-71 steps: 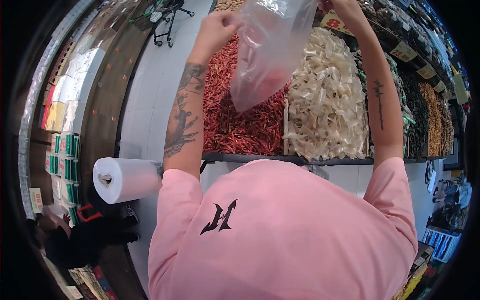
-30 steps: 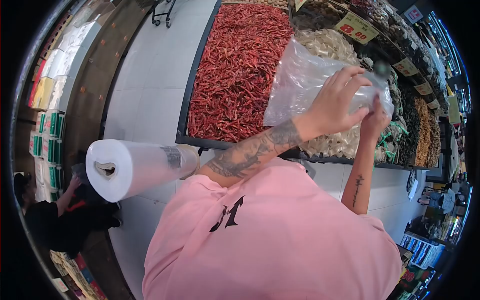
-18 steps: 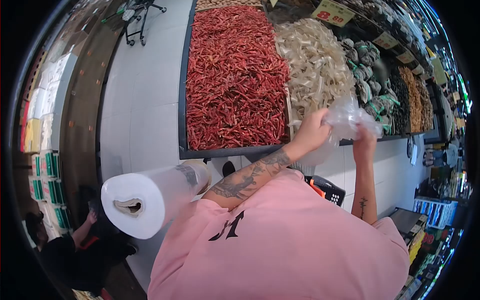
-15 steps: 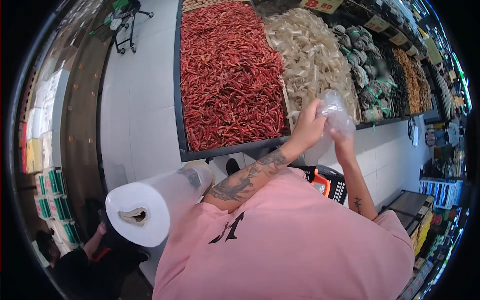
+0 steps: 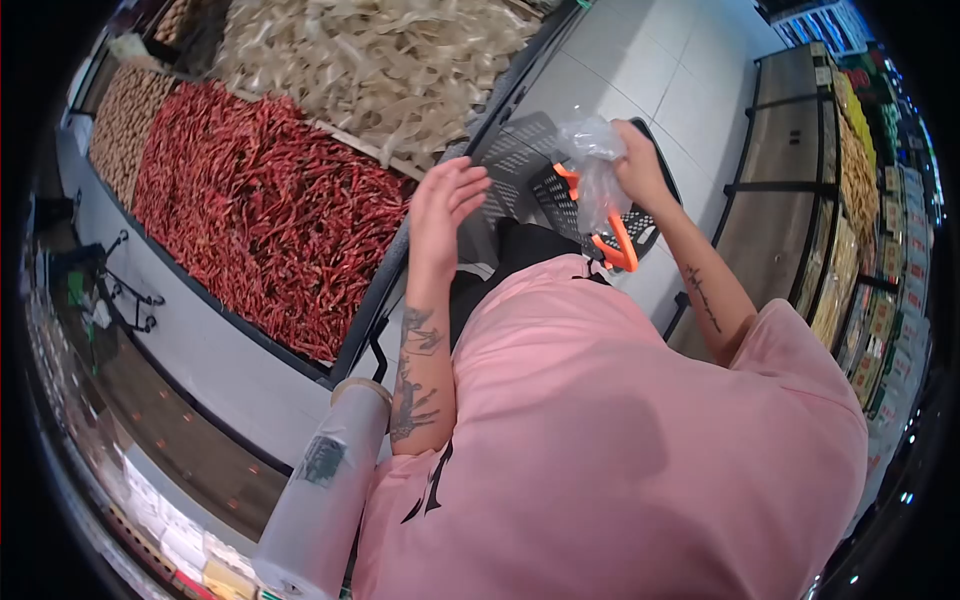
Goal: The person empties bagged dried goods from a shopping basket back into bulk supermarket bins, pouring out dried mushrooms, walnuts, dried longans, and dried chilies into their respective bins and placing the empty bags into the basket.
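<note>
My right hand [image 5: 641,168] grips a crumpled clear plastic bag [image 5: 592,150] near its upper part. The bag hangs above a black shopping basket [image 5: 528,140] with orange handles [image 5: 624,242], covering part of it. I cannot make out whether anything is inside the bag. My left hand [image 5: 440,205] is open and holds nothing, its fingers stretched toward the basket. Beside and beneath that hand is the edge of a bin of dried red chillies [image 5: 260,200].
Pale dried strips [image 5: 370,70] fill the bin beyond the chillies, with walnut-like brown items [image 5: 125,130] at far left. A roll of plastic bags [image 5: 325,490] stands by my left elbow. Shelving [image 5: 790,190] lines the right side; a cart [image 5: 125,290] stands left.
My left hand has let go of the bag and moved left. My right hand has carried the bag over the basket, and the view has turned to the right.
</note>
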Available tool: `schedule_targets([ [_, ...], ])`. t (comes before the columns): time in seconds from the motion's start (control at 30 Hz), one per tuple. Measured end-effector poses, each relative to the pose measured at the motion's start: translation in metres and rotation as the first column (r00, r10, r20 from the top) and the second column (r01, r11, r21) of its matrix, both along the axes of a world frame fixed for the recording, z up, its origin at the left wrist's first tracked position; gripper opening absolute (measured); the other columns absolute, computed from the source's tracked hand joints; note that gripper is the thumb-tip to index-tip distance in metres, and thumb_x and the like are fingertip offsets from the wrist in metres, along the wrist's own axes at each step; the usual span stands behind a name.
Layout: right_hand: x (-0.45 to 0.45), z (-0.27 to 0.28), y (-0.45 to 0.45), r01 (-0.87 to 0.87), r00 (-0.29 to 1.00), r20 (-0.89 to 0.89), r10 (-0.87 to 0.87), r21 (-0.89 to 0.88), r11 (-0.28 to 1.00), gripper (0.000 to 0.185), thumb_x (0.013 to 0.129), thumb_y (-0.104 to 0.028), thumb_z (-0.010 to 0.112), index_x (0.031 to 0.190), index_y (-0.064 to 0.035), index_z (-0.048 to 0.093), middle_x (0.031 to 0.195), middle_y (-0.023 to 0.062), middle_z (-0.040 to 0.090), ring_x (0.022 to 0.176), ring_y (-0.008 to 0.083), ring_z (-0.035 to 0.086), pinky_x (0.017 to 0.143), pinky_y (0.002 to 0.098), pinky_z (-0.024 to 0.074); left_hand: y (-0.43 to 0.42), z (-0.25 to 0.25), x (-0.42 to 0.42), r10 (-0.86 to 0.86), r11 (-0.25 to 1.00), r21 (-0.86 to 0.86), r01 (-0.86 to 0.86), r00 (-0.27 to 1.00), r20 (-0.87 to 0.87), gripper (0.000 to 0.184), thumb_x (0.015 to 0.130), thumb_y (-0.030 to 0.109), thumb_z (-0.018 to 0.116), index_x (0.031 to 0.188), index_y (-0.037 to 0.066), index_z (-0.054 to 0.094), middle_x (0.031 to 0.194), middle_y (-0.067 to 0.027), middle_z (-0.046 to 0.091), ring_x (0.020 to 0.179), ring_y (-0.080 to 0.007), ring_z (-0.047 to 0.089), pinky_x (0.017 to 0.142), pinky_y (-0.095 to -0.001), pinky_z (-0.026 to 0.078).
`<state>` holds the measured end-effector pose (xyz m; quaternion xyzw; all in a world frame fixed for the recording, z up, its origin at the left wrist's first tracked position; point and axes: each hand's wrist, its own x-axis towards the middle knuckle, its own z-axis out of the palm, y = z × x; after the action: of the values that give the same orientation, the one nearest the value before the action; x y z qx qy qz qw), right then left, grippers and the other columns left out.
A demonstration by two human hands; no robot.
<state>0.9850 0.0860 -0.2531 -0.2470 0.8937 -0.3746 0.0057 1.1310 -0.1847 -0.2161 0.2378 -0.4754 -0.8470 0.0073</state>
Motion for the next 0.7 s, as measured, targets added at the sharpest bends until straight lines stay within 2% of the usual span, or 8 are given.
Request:
schedule_targets([
  [0.1,-0.051,-0.070,0.116,0.376,0.925,-0.111,-0.363,0.132,0.917,0.039,0.072,0.005,0.049,0.108,-0.0011,0.061,0.103,0.0220,0.062,0.100,0.0390,0.059,0.088,0.0418,0.0462,-0.004,-0.005,-0.010,0.056,0.997,-0.059,-0.052,0.995,0.081,0.039,0.098,0.028,0.047,0.120,-0.004,0.051,0.110,-0.0175,0.063,0.098,-0.0225,0.064,0.085,-0.0311,0.050],
  [0.3,-0.049,-0.192,0.258,0.733,0.576,0.220,-0.787,0.286,0.617,0.031,0.072,-0.006,0.049,0.097,-0.0024,0.067,0.091,0.0212,0.068,0.089,0.0371,0.064,0.080,0.0419,0.0488,0.020,-0.025,-0.044,0.072,0.979,-0.203,-0.032,0.978,0.195,0.036,0.098,0.026,0.048,0.119,-0.002,0.053,0.110,-0.0156,0.063,0.095,-0.0203,0.064,0.082,-0.0297,0.051],
  [0.4,-0.027,-0.259,0.276,0.686,0.541,0.187,-0.820,0.467,0.559,0.031,0.075,-0.011,0.050,0.099,-0.0027,0.067,0.096,0.0230,0.067,0.094,0.0395,0.063,0.084,0.0439,0.0486,0.051,-0.036,-0.067,-0.022,0.963,-0.251,0.096,0.959,0.281,0.035,0.099,0.025,0.046,0.120,-0.002,0.052,0.109,-0.0146,0.064,0.095,-0.0200,0.065,0.081,-0.0298,0.051],
  [0.47,-0.011,-0.311,0.281,0.674,0.508,0.377,-0.774,0.385,0.630,0.034,0.076,-0.017,0.057,0.106,-0.0031,0.065,0.098,0.0217,0.067,0.094,0.0356,0.065,0.084,0.0409,0.0493,0.075,-0.040,-0.085,-0.119,0.931,-0.284,0.229,0.926,0.359,0.035,0.099,0.025,0.045,0.120,-0.002,0.052,0.107,-0.0129,0.065,0.093,-0.0192,0.066,0.080,-0.0296,0.052],
  [0.5,-0.007,-0.304,0.267,0.649,0.310,0.721,-0.619,0.315,0.692,0.060,0.076,-0.028,0.067,0.129,-0.0061,0.051,0.112,0.0189,0.064,0.092,0.0344,0.065,0.080,0.0416,0.0514,0.086,-0.041,-0.093,-0.204,0.902,-0.289,0.320,0.908,0.367,0.034,0.099,0.024,0.046,0.122,0.001,0.052,0.108,-0.0114,0.065,0.093,-0.0177,0.065,0.081,-0.0284,0.051],
  [0.53,-0.003,-0.276,0.243,0.624,0.207,0.760,-0.616,0.382,0.681,0.087,0.075,-0.037,0.072,0.145,-0.0095,0.029,0.126,0.0163,0.056,0.088,0.0318,0.064,0.067,0.0410,0.0537,0.097,-0.043,-0.102,-0.293,0.860,-0.298,0.414,0.879,0.377,0.033,0.099,0.023,0.047,0.123,0.001,0.052,0.110,-0.0107,0.064,0.094,-0.0166,0.064,0.081,-0.0277,0.050],
  [0.63,-0.017,-0.259,0.235,0.448,0.078,0.882,-0.466,0.386,0.806,0.095,0.080,-0.038,0.070,0.151,-0.0148,0.011,0.132,0.0179,0.046,0.074,0.0262,0.062,0.049,0.0330,0.0500,0.139,-0.040,-0.131,-0.465,0.692,-0.397,0.603,0.793,0.394,0.032,0.097,0.020,0.051,0.124,0.003,0.053,0.115,-0.0094,0.062,0.098,-0.0145,0.062,0.081,-0.0261,0.047],
  [0.7,-0.028,-0.256,0.238,0.471,0.122,0.883,-0.454,0.351,0.809,0.086,0.082,-0.039,0.068,0.149,-0.0128,0.019,0.127,0.0153,0.051,0.070,0.0220,0.061,0.049,0.0308,0.0492,0.168,-0.044,-0.145,-0.543,0.500,-0.556,0.664,0.741,0.396,0.048,0.086,0.017,0.063,0.130,0.005,0.049,0.121,-0.0139,0.057,0.110,-0.0219,0.057,0.091,-0.0329,0.045],
])
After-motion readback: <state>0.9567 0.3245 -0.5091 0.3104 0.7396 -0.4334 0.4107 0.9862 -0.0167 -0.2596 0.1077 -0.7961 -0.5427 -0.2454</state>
